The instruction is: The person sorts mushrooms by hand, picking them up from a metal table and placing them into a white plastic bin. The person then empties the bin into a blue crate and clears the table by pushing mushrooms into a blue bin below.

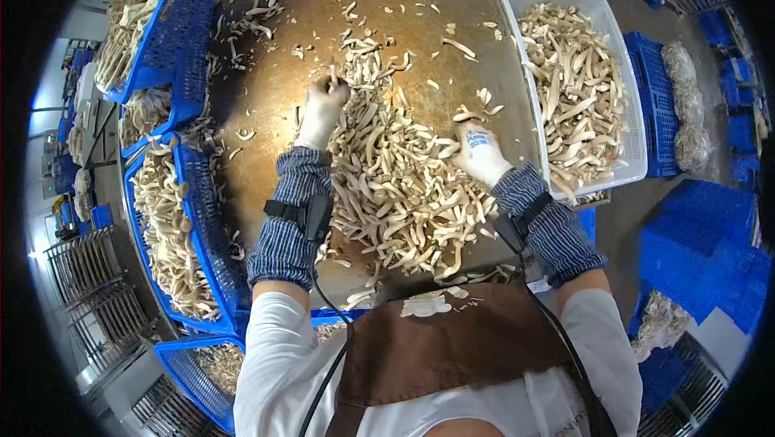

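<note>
Brown apron (448, 344): nearest thing, just below the pile, with a pale torn patch and some writing near its upper edge.
Striped sleeves (292, 215): one at the left of the pile, one at its lower right, each with a dark strap around it.
Mushroom pile (395, 187): long, pale, loose pieces heaped on the metal table, between the forearms and spreading upward past the left hand.
Right hand (482, 150): white-gloved with blue print, at the right edge of the pile; fingers bent, a brownish mushroom piece (468, 116) at their tips, though whether it is gripped I cannot tell.
Left hand (324, 104): white-gloved, at the upper left edge of the pile; fingers curled in, pinching a small pale piece (333, 75).
Metal table (270, 106): under the pile and around it, stained brown, with stray pieces scattered over it.
White basket (635, 126): right of the pile, well filled with cut mushrooms.
Blue crates (211, 235): left of the pile, along the table's side, holding long mushrooms.
Blue stack (655, 106): farther right of the pile, beyond the white basket, with clear bags beside it.
Metal racks (97, 276): far left of the pile, past the crates.
</note>
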Motion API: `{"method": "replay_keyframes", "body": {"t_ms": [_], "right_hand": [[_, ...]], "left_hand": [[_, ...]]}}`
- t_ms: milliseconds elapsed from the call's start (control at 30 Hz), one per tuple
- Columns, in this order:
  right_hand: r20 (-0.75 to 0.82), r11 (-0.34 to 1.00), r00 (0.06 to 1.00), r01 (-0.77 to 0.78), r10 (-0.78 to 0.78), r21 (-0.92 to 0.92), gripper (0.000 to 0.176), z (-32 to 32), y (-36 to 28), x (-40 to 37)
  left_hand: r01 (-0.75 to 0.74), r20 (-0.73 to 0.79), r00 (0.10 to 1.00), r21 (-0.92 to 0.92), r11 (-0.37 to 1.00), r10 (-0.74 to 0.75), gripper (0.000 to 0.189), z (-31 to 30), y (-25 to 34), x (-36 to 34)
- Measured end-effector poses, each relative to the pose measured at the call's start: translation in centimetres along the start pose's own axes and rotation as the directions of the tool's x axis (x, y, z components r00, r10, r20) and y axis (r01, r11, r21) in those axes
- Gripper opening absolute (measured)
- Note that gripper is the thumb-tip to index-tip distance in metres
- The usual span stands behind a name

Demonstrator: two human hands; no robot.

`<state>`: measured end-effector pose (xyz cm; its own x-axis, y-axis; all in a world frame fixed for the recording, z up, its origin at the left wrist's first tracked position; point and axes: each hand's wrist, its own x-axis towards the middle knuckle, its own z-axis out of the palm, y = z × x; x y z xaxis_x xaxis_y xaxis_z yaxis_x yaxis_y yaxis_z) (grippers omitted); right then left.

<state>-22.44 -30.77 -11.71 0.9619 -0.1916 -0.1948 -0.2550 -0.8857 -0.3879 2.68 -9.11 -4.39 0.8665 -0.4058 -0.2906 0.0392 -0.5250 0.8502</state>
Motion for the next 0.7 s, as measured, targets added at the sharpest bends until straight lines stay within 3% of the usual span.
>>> {"method": "replay_keyframes", "body": {"t_ms": [33, 67, 100, 133, 200, 267, 333, 367, 400, 467, 533, 567, 600, 633, 667, 700], "right_hand": [[-0.058, 0.962, 0.994, -0.073, 0.091, 0.263, 0.034, 0.6, 0.2, -0.4], [-0.034, 0.898, 0.976, -0.186, 0.217, 0.399, 0.033, 0.8, 0.9, -1.3], [-0.009, 0.802, 0.941, -0.284, 0.339, 0.526, 0.033, -0.3, 0.4, -2.2], [-0.183, 0.873, 0.925, -0.230, 0.334, 0.430, 0.034, 0.9, 1.4, -2.6], [-0.349, 0.913, 0.901, -0.112, 0.260, 0.392, 0.038, -0.9, 1.1, -4.1], [-0.381, 0.903, 0.886, -0.087, 0.262, 0.420, 0.039, -1.2, 0.6, -4.5], [-0.416, 0.892, 0.873, -0.046, 0.254, 0.449, 0.039, -1.3, -0.4, -4.6], [-0.309, 0.951, 0.935, -0.078, 0.174, 0.298, 0.037, -1.1, -1.1, -4.5], [-0.186, 0.986, 0.976, -0.089, 0.114, 0.139, 0.035, -0.8, -1.9, -4.3], [0.108, 0.993, 0.988, -0.107, 0.112, -0.050, 0.037, 0.0, -3.2, -4.0], [0.052, 0.997, 0.996, -0.074, 0.074, -0.013, 0.036, 0.3, -3.8, -4.6], [0.050, 0.997, 0.996, -0.078, 0.078, -0.006, 0.036, 0.4, -3.7, -5.0], [-0.072, 0.996, 0.997, 0.034, -0.028, 0.079, 0.034, 0.6, -3.4, -5.8], [-0.202, 0.978, 0.972, 0.152, -0.121, 0.145, 0.031, 0.5, -3.5, -6.5], [-0.198, 0.978, 0.973, 0.147, -0.116, 0.147, 0.031, 0.3, -3.7, -7.1], [-0.120, 0.914, 0.990, -0.018, 0.073, 0.405, 0.033, -0.8, -4.3, -7.7]], "left_hand": [[-0.003, 0.016, 1.000, 0.160, 0.987, 0.000, 0.054, 0.3, -0.4, -0.5], [-0.006, 0.033, 0.999, 0.314, 0.949, -0.005, 0.058, 0.7, -1.1, -0.8], [-0.017, 0.160, 0.986, 0.428, 0.903, -0.057, 0.062, 0.8, -1.5, -1.0], [-0.087, 0.146, 0.989, 0.658, 0.748, -0.014, 0.063, 1.8, -2.0, -1.6], [-0.235, 0.231, 0.969, 0.738, 0.633, 0.090, 0.058, 3.4, -2.2, -2.9], [-0.271, 0.345, 0.934, 0.851, 0.450, -0.090, 0.036, 4.4, -0.2, -4.1], [-0.365, 0.416, 0.908, 0.837, 0.407, -0.041, 0.036, 4.7, -2.0, -4.9], [-0.359, 0.434, 0.899, 0.809, 0.465, -0.061, 0.038, 4.4, -2.0, -5.5], [-0.275, 0.435, 0.892, 0.736, 0.619, -0.121, 0.047, 3.7, -1.6, -5.8], [-0.102, 0.448, 0.871, 0.569, 0.816, -0.204, 0.065, 2.1, -0.9, -6.6], [0.148, 0.420, 0.875, 0.241, 0.959, -0.241, 0.069, -0.1, -1.2, -5.9], [0.154, 0.313, 0.924, 0.225, 0.962, -0.221, 0.070, -0.1, -1.4, -5.2], [0.163, 0.202, 0.958, 0.208, 0.965, -0.206, 0.071, 0.0, -0.8, -4.7], [-0.091, 0.098, 0.994, 0.520, 0.849, 0.046, 0.066, 0.6, -0.9, -3.5], [-0.046, 0.109, 0.994, 0.544, 0.838, -0.016, 0.054, 1.5, -1.1, -2.8], [-0.040, 0.136, 0.989, 0.652, 0.757, -0.065, 0.048, 2.9, -1.0, -2.0]]}}
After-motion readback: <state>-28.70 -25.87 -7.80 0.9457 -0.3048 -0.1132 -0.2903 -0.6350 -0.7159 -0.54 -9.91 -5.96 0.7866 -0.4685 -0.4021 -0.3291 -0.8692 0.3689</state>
